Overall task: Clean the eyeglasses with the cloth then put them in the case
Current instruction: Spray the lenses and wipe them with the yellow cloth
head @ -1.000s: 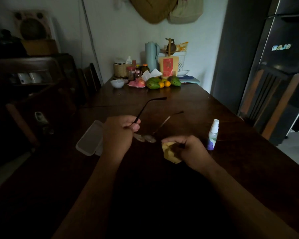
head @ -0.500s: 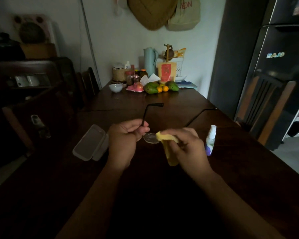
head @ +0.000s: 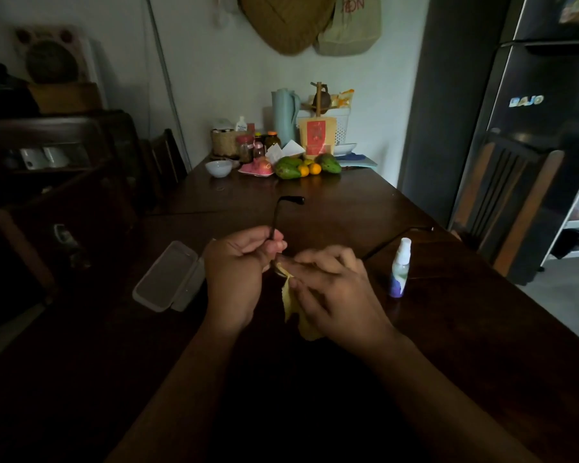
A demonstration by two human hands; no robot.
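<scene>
A long dark wooden table (head: 348,212) filled the middle of the frame, with a black refrigerator (head: 542,135) at the right edge. At the centre, just above the tabletop, the left hand (head: 234,275) and right hand (head: 335,292) met. The left pinched the eyeglasses (head: 274,218) by the frame so one temple rose toward the upper centre, and the right pinched the yellow cloth (head: 293,305) round a lens hidden under its fingers. The open case (head: 168,277) lay on the table left of the hands, and a small spray bottle (head: 400,269) stood upright to their right.
</scene>
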